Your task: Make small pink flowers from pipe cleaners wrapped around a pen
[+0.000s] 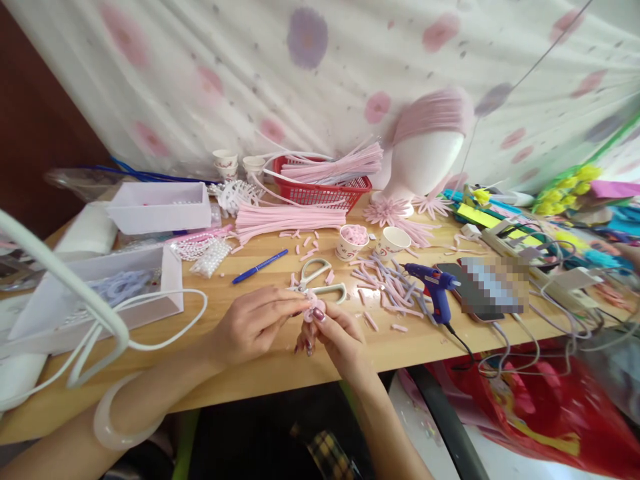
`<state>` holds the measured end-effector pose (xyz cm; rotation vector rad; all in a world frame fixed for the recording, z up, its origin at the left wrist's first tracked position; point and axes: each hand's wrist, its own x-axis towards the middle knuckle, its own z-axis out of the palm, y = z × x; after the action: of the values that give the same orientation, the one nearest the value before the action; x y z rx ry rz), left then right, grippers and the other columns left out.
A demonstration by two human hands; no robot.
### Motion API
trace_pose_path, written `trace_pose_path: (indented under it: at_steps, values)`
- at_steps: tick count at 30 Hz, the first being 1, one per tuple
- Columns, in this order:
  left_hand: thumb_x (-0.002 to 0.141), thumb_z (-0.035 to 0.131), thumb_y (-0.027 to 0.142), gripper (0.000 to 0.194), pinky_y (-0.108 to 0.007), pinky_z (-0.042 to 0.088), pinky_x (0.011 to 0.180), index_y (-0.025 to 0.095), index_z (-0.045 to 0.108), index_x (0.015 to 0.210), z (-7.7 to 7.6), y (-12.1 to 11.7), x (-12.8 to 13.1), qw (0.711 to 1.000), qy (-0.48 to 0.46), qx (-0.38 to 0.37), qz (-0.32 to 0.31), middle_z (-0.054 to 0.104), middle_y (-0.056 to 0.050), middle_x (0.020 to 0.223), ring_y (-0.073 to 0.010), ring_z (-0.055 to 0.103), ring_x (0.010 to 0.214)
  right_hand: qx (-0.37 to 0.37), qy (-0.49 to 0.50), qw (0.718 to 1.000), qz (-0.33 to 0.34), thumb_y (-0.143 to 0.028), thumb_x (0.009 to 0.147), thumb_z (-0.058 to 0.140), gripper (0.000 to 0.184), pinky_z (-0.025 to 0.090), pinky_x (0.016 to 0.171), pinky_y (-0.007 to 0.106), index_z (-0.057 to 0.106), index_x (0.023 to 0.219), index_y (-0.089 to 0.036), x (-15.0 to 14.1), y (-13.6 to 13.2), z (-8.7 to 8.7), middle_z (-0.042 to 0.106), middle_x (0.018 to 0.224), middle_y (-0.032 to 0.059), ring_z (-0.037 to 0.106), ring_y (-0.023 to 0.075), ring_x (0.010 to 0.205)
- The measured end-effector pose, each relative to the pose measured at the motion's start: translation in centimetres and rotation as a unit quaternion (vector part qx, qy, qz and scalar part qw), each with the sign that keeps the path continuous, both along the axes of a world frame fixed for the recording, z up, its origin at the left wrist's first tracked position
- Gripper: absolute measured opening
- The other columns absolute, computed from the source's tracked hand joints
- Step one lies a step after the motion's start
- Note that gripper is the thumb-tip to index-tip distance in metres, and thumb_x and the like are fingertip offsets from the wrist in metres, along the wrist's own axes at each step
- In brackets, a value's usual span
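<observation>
Above the table's front edge my left hand [257, 323] and my right hand [340, 337] meet with fingertips pinched together. Between them is a small curled piece of pink pipe cleaner [313, 307], partly covered by the fingers. Just behind the hands lie scissors [334, 292] with pale handles; their blades are hidden. Short pink and lilac pipe cleaner pieces [395, 287] are scattered to the right. A paper cup [347, 252] filled with pink curls [355, 233] stands beside another paper cup [393, 243].
A blue glue gun [437, 293] and phones [470, 293] with cables lie right. Behind are a red basket [325, 193], pink pipe cleaner bundles [290, 222] and a mannequin head [425, 157]. Left are a blue pen [260, 267], white boxes [165, 208] and a looping white cable [200, 307].
</observation>
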<state>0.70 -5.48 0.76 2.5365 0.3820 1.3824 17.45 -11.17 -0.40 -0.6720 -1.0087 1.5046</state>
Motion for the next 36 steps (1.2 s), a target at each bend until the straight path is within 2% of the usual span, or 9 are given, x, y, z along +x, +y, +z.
trace_pose_path:
  at_steps: [8, 12, 16, 20, 23, 25, 29, 33, 36]
  values:
    - [0.1, 0.032, 0.016, 0.035, -0.032, 0.051, 0.097, 0.011, 0.056, 0.125, -1.1, 0.6, -1.7, 0.988, 0.08, 0.123, 0.046, 0.07, -0.015, 0.113, -0.0198, 0.063, 0.112, 0.011, -0.044, 0.999, -0.018, -0.033, 0.091, 0.06, 0.02, 0.051, 0.06, 0.026, 0.055, 0.078, -0.018, -0.1, 0.1, 0.6, 0.058, 0.062, -0.0026, 0.057, 0.0103, 0.054]
    - [0.098, 0.034, 0.014, 0.034, -0.032, 0.052, 0.096, 0.008, 0.059, 0.121, -1.0, 0.8, -1.6, 0.97, 0.08, 0.224, 0.05, 0.072, -0.014, 0.107, -0.0216, 0.063, 0.113, -0.049, -0.008, 0.999, 0.004, -0.041, 0.089, 0.061, 0.022, 0.047, 0.044, 0.021, 0.049, 0.091, -0.023, -0.2, 0.6, 1.1, 0.058, 0.059, -0.0067, 0.055, 0.0097, 0.044]
    - [0.097, 0.039, 0.015, 0.029, -0.033, 0.053, 0.095, 0.01, 0.063, 0.113, -0.7, 0.1, -1.3, 0.955, 0.089, 0.276, 0.065, 0.073, -0.012, 0.103, -0.022, 0.063, 0.111, -0.064, -0.049, 0.997, 0.012, -0.043, 0.088, 0.062, 0.028, 0.041, 0.037, 0.017, 0.047, 0.08, -0.02, -0.7, 0.7, 1.4, 0.057, 0.058, -0.0059, 0.049, 0.0063, 0.038]
    - [0.096, 0.043, 0.016, 0.025, -0.038, 0.053, 0.089, 0.015, 0.064, 0.109, -0.6, -0.5, -0.9, 0.949, 0.099, 0.26, 0.148, 0.074, -0.01, 0.096, -0.0223, 0.067, 0.095, -0.009, -0.11, 0.988, -0.111, -0.041, 0.091, 0.057, 0.027, 0.035, 0.04, 0.017, 0.047, 0.077, -0.02, -1.7, 0.2, 1.3, 0.051, 0.054, -0.0068, 0.044, 0.006, 0.041]
    - [0.093, 0.048, 0.016, 0.02, -0.033, 0.053, 0.075, 0.019, 0.063, 0.105, -0.4, -0.5, -0.3, 0.953, 0.086, 0.246, 0.158, 0.073, -0.007, 0.088, -0.02, 0.067, 0.08, 0.05, -0.17, 0.959, -0.223, -0.037, 0.095, 0.052, 0.023, 0.041, 0.051, 0.021, 0.048, 0.079, -0.02, -2.6, -0.3, 0.9, 0.05, 0.061, -0.0048, 0.047, 0.0087, 0.052]
    - [0.089, 0.052, 0.013, 0.015, -0.029, 0.051, 0.066, 0.018, 0.063, 0.098, -0.2, -0.6, 0.3, 0.971, 0.059, 0.173, 0.157, 0.071, -0.005, 0.081, -0.0175, 0.064, 0.07, 0.084, -0.212, 0.934, -0.276, -0.033, 0.097, 0.048, 0.018, 0.044, 0.059, 0.024, 0.049, 0.083, -0.021, -3.1, -0.3, 0.5, 0.052, 0.069, -0.0025, 0.051, 0.0107, 0.061]
    - [0.088, 0.05, 0.011, 0.011, -0.026, 0.049, 0.062, 0.017, 0.059, 0.085, 0.2, -1.2, 1.3, 0.986, -0.006, -0.123, 0.113, 0.064, -0.003, 0.072, -0.0142, 0.059, 0.065, 0.141, -0.288, 0.89, -0.325, -0.023, 0.099, 0.042, 0.011, 0.044, 0.066, 0.027, 0.049, 0.091, -0.023, -3.5, 0.0, -1.1, 0.054, 0.078, -0.0004, 0.053, 0.0126, 0.069]
    - [0.088, 0.054, 0.023, 0.014, -0.023, 0.05, 0.054, 0.015, 0.06, 0.08, 0.6, -1.1, 1.5, 0.913, -0.028, -0.406, 0.044, 0.061, -0.002, 0.07, -0.0123, 0.058, 0.06, 0.151, -0.312, 0.879, -0.328, -0.024, 0.098, 0.044, 0.008, 0.044, 0.066, 0.028, 0.049, 0.093, -0.022, -3.2, 0.6, -2.1, 0.055, 0.079, 0.0005, 0.053, 0.0136, 0.07]
    - [0.085, 0.058, 0.029, 0.017, -0.022, 0.05, 0.051, 0.014, 0.062, 0.08, 0.8, -0.3, 1.0, 0.843, -0.041, -0.536, -0.025, 0.062, -0.002, 0.069, -0.0128, 0.058, 0.06, 0.114, -0.274, 0.916, -0.271, -0.03, 0.099, 0.043, 0.015, 0.044, 0.064, 0.027, 0.05, 0.088, -0.021, -2.7, 0.9, -1.7, 0.057, 0.076, 0.0, 0.055, 0.0133, 0.067]
